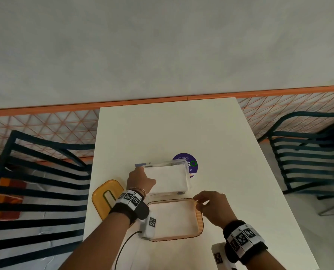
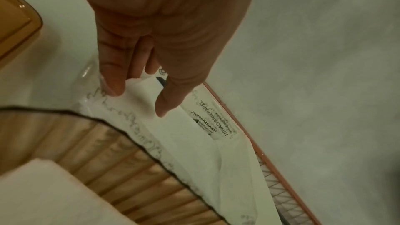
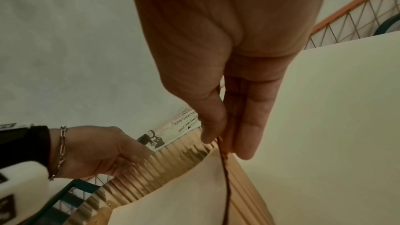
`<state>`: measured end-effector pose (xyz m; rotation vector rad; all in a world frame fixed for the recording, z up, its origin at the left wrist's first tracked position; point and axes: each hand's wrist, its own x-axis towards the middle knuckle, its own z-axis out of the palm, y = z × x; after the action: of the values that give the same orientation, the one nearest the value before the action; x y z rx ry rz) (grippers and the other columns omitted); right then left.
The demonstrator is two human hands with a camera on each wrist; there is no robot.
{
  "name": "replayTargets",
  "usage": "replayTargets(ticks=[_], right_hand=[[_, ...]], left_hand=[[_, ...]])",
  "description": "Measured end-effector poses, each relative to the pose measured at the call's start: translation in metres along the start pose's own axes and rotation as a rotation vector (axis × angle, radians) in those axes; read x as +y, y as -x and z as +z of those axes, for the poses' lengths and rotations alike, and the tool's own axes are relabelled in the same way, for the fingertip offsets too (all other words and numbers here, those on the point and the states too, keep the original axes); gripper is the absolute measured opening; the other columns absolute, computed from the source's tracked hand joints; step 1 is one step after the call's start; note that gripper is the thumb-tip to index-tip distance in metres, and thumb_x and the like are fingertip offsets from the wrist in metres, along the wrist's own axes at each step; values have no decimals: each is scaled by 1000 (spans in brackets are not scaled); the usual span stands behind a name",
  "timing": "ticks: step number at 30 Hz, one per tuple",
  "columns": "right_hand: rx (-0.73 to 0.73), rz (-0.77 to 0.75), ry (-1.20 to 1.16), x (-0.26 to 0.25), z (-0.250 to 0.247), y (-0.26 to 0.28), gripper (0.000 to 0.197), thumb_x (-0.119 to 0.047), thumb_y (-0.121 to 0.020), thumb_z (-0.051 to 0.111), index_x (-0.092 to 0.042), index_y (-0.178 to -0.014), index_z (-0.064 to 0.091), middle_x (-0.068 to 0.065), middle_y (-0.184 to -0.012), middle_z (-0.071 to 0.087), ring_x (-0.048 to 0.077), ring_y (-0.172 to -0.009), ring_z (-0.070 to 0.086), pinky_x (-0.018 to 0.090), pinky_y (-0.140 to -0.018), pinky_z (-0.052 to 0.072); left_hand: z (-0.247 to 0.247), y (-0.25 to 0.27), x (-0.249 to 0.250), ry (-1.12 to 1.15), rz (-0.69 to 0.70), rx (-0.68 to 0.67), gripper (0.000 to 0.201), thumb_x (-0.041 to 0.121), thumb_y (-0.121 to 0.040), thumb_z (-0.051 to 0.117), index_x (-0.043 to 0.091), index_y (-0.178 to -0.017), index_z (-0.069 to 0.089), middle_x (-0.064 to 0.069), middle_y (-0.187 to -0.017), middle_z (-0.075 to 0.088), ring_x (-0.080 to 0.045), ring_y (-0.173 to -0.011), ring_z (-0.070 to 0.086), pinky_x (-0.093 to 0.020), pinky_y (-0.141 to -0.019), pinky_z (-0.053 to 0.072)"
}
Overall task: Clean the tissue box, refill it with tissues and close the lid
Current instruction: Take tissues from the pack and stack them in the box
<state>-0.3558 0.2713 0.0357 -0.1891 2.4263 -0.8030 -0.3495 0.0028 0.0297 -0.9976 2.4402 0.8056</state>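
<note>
Tissue box (image 1: 200,221): a ribbed amber box with a dark rim, set open on the white counter (image 1: 230,145) near its front edge; a white surface is seen inside it.
Lid (image 1: 103,193): an amber lid with a slot is laid flat on the counter, left of the box and apart from it, partly hidden by the left wrist.
Tissue pack (image 1: 168,178): a block of white tissues in clear printed wrap is placed just behind the box, its near edge close to the box's far rim; whether they touch cannot be told.
Left hand (image 1: 139,180): placed on the pack's left end; in the left wrist view the fingers (image 2: 112,78) and thumb are seen bent down onto the wrap and the tissue corner.
Left grip: grasping the tissue pack at its left end, thumb on top.
Right hand (image 1: 211,206): held at the box's far right corner.
Right grip: the box's rim is pinched between thumb and fingers (image 3: 251,126), as shown in the right wrist view.
Sticker (image 1: 192,163): a round purple sticker is seen on the counter behind the pack, partly covered by it.
Chairs (image 1: 35,172): dark slatted chairs are seen on both sides of the counter.
Wrists: black bands with square-patterned markers are worn on both.
</note>
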Motion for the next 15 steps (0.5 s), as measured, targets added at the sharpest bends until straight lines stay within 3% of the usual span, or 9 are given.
replayTargets(ticks=[2,5,7,11,15], right_hand=[[3,-2,4,1,0,0,25,-8,-81,73,-31,-92,77,-10,-85,73,8,-71,68,25,-72,58],[6,-5,22,0,2,-1,25,-9,-81,73,-30,-94,77,-13,-85,72,5,-75,67,21,-72,56],[1,-4,27,-1,2,-1,26,-9,-81,73,-30,-95,77,-14,-85,72,5,-76,67,21,-74,56],[-16,-4,51,0,1,-2,26,-9,-80,74,-30,-96,77,-13,-86,73,4,-78,66,19,-75,54],[-43,-15,79,-1,-2,-5,26,-10,-79,75,-29,-97,77,-12,-86,73,2,-79,65,7,-68,44]], left_hand=[[1,-2,2,36,-27,17,45,27,-78,80,6,-114,63,-10,-114,70,-26,-101,67,-27,-70,48],[3,-2,3,139,-79,38,69,26,-77,84,6,-135,53,-11,-135,61,-29,-123,60,-32,-89,50],[3,-1,4,217,-111,43,76,27,-74,87,7,-138,49,-10,-139,59,-30,-126,58,-36,-95,51],[1,-2,3,268,-115,-13,49,28,-76,86,10,-117,67,-8,-122,71,-29,-109,67,-32,-84,52],[-1,-4,0,253,-58,-70,35,32,-77,85,15,-106,75,-5,-110,76,-26,-101,69,-30,-81,54]])
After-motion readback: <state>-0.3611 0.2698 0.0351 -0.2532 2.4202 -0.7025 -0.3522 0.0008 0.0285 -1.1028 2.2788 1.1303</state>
